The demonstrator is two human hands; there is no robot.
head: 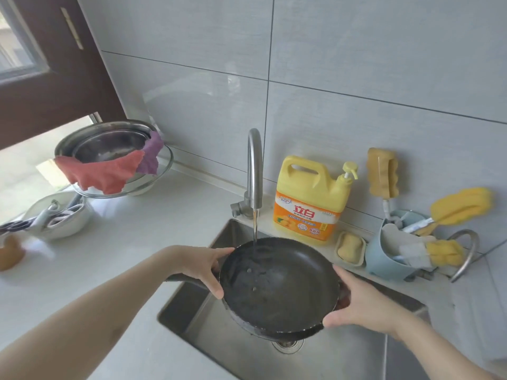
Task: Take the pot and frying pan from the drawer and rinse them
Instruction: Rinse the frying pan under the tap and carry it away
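Faucet (254, 171) and detergent jug (308, 204) crowd behind frying pan (279, 283); counter (131, 242) left lies open.

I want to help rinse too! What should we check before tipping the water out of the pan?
1. Both hands hold the frying pan: left hand and right hand grip opposite rims. Ok.
2. Pan is over the sink. Ok.
3. Water from the faucet lands inside the pan. Ok.
4. Drain is free of blockage: partly hidden by the pan. Cannot tell.
5. Pan is rinsed clean: spots and droplets show inside. Cannot tell.
6. Pot rinsed too: none in view. Cannot tell.
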